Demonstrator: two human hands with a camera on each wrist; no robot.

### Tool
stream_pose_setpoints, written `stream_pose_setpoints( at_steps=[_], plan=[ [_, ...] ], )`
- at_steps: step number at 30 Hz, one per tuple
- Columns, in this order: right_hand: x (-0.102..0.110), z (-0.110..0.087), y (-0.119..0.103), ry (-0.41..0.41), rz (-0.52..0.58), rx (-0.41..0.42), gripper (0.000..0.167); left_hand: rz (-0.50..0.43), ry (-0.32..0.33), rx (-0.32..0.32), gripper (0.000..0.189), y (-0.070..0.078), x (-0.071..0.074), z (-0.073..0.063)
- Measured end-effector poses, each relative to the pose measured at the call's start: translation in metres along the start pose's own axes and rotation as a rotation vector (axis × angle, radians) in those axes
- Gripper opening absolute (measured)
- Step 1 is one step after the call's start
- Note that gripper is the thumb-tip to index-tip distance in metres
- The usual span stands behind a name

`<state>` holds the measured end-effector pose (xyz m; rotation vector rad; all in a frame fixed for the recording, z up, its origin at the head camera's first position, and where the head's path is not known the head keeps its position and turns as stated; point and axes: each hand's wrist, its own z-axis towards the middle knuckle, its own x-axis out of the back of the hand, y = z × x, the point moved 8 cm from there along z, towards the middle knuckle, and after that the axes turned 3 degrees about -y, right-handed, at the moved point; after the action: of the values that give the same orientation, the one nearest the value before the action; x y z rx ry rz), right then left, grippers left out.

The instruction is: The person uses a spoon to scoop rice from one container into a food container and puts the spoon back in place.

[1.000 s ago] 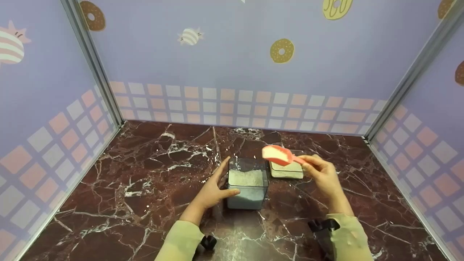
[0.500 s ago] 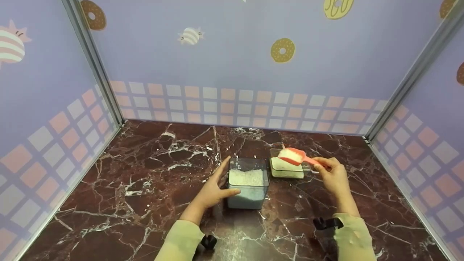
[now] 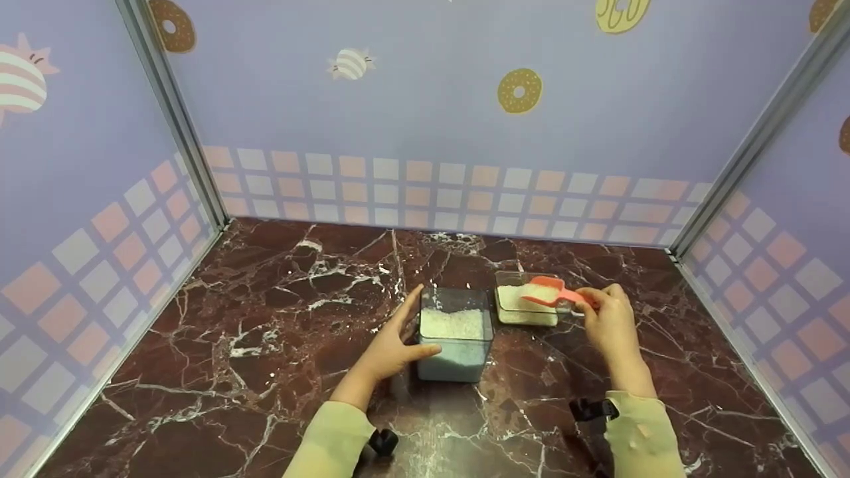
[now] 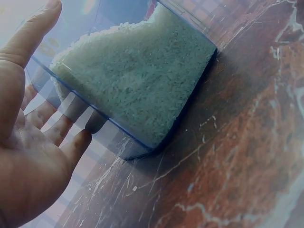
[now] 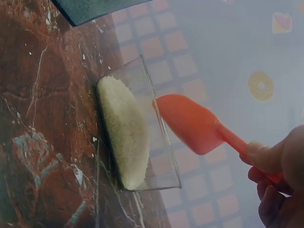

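A tall clear container [image 3: 455, 362] with white rice [image 4: 137, 76] in it stands mid-table. My left hand [image 3: 392, 348] holds its left side, thumb round the front and fingers along the side wall. My right hand [image 3: 611, 322] pinches the handle of a red-orange scoop [image 5: 190, 123]. White rice shows in the scoop's bowl in the head view. The scoop is tilted over a small clear box [image 3: 526, 318], its tip at the rim in the right wrist view. Rice [image 5: 123, 128] lies heaped in that box.
Small white grains lie scattered on the dark red marbled table [image 3: 299, 372], mainly left of and behind the tall container. Patterned panels [image 3: 425, 119] enclose the back and both sides. Black bands with small mounts [image 3: 593, 409] sit at both wrists.
My right hand has moved to the right with the scoop, from beside the tall container to over the small box, and the scoop has lowered and tipped. The left hand stays on the tall container.
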<state>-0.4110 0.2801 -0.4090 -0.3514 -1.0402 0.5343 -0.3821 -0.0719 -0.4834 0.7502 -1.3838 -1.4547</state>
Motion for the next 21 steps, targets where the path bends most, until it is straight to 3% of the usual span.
stream_pose_setpoints(
  at_steps=[11, 21],
  plan=[
    [0.009, -0.005, -0.016, 0.058, -0.124, 0.095, 0.018, 0.001, 0.010, 0.008, 0.112, -0.001, 0.001, 0.000],
    [0.019, -0.008, -0.021, 0.094, -0.167, 0.140, 0.020, -0.001, 0.010, 0.018, 0.111, -0.001, 0.001, -0.001]
  ],
)
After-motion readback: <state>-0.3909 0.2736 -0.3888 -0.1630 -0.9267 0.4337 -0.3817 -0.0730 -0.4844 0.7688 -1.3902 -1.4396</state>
